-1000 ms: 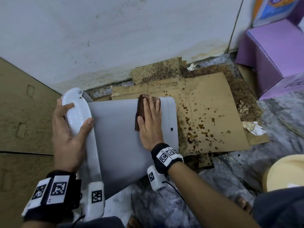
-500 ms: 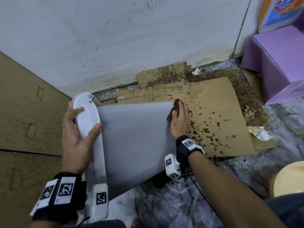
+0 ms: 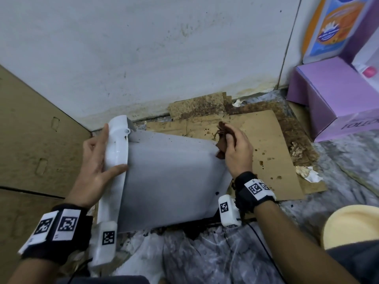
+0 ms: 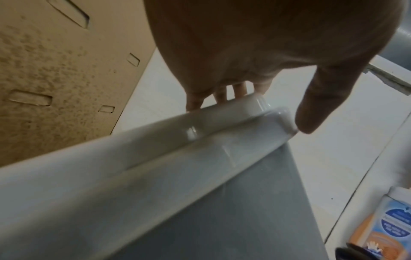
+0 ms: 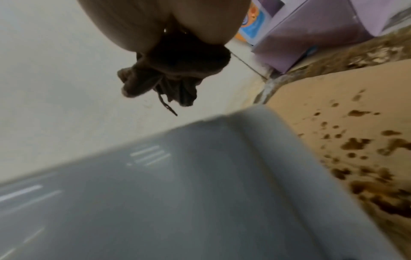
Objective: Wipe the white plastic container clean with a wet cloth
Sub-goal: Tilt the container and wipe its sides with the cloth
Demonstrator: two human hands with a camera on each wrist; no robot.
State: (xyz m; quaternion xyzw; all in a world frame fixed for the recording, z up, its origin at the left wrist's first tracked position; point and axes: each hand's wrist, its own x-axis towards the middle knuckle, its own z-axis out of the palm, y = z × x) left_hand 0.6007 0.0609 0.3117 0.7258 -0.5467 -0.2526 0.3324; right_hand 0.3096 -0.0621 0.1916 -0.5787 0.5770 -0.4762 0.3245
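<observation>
One white plastic container (image 3: 170,181) lies on its side on the floor, its rim end toward the cardboard boxes at the left and its base end over the stained cardboard sheet (image 3: 264,152). The left hand (image 3: 96,160) grips the glossy white rim (image 3: 117,148), thumb across the near face and fingers wrapped behind it. The right hand (image 3: 238,152) is lifted just off the container's far corner, its fingers bunched round one dark brown cloth (image 3: 222,138), which hangs crumpled from the fist.

The left wrist view shows four fingertips (image 4: 240,91) hooked over the rim's edge and the thumb tip touching its corner, which the head view hides. The right wrist view shows the cloth (image 5: 175,77) dangling clear of the grey wall of the container (image 5: 177,202), with a loose thread trailing below. Only the head view shows two purple boxes (image 3: 332,99) stacked at the right, near the wall (image 3: 143,58), and a scrap of crumpled paper (image 3: 307,173) at the cardboard's edge.
</observation>
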